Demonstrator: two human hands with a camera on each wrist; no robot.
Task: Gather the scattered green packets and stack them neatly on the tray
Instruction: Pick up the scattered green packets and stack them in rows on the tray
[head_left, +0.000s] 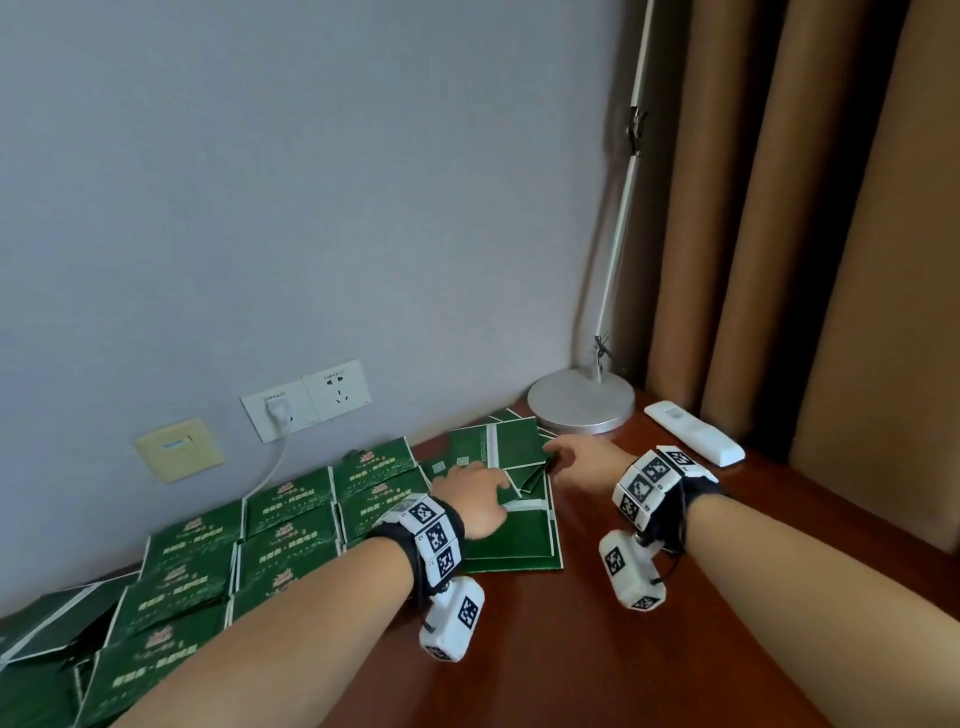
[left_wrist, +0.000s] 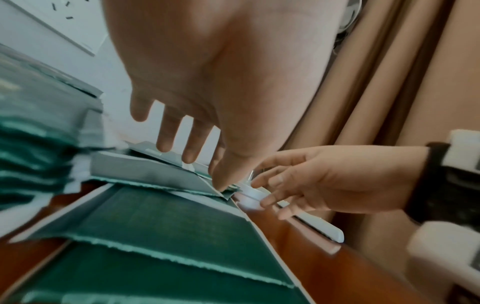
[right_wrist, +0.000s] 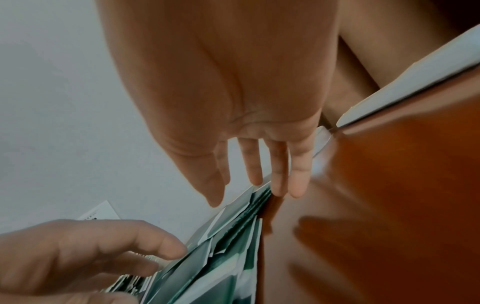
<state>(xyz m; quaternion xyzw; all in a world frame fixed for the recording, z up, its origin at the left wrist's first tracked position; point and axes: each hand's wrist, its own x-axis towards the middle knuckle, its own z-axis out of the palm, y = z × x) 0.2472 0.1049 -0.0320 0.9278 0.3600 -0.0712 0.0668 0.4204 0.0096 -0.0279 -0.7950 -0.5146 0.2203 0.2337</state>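
Observation:
Many green packets (head_left: 291, 525) lie in overlapping rows along the wall on the wooden table (head_left: 597, 665), most with gold print facing up. At the right end, several plain-side packets (head_left: 519, 441) overlap loosely. My left hand (head_left: 470, 491) lies flat on these, fingers straight and spread; the left wrist view shows its thumb tip touching a packet corner (left_wrist: 221, 190). My right hand (head_left: 576, 462) reaches in from the right, its straight fingertips (right_wrist: 278, 191) against the right edge of the packet pile (right_wrist: 233, 242) and its thumb just above. No tray is in view.
A round lamp base (head_left: 582, 400) with a tall pole stands in the back corner, just behind the packets. To its right lies a white remote (head_left: 693, 432). Wall sockets (head_left: 306, 410) with a plugged cable are behind the rows. Brown curtains (head_left: 779, 208) hang at the right.

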